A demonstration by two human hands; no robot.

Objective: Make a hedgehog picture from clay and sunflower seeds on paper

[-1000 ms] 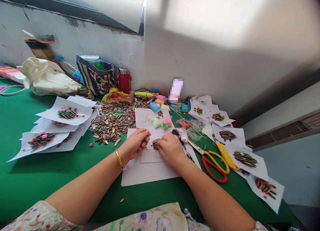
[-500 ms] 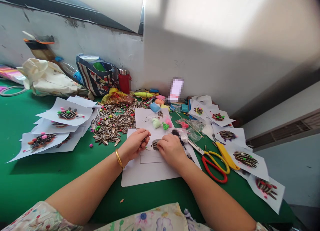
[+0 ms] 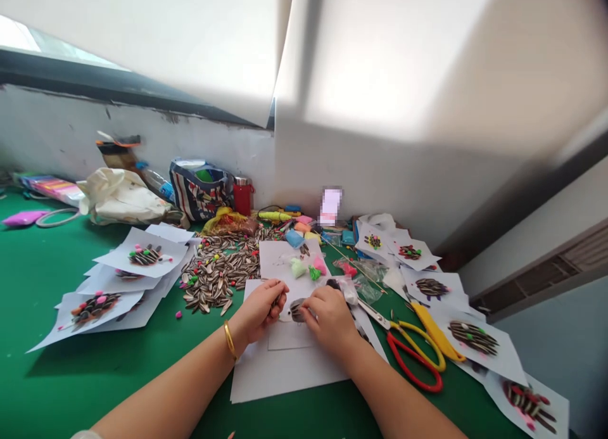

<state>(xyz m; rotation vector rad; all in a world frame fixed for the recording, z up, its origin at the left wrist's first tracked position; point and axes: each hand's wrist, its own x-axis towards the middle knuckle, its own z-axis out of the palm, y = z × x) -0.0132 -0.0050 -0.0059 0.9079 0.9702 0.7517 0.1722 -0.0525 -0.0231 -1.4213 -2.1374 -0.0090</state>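
Note:
My left hand (image 3: 263, 306), with a gold bangle at the wrist, is curled closed around a few striped sunflower seeds beside the small sheet. My right hand (image 3: 330, 315) has its fingers bent together at a small seed-covered figure (image 3: 297, 310) on the white paper (image 3: 289, 369); whether a seed is between those fingertips is hidden. A white rounded piece with a dark dot lies at the figure's left end. Behind my left hand spreads a large heap of sunflower seeds (image 3: 218, 271) mixed with small coloured balls.
Red and yellow scissors (image 3: 418, 353) lie to the right. Seed-decorated sheets stand in a stack at left (image 3: 137, 255) and a row at right (image 3: 434, 287). Clay lumps (image 3: 298, 268), bags (image 3: 204, 189), a red flask (image 3: 243, 197) and a blurred phone (image 3: 331, 206) are farther back.
The view has tilted upward, so the table items appear lower. My right hand's fingers have lifted slightly off the seed figure, showing more of it. My left hand remains curled.

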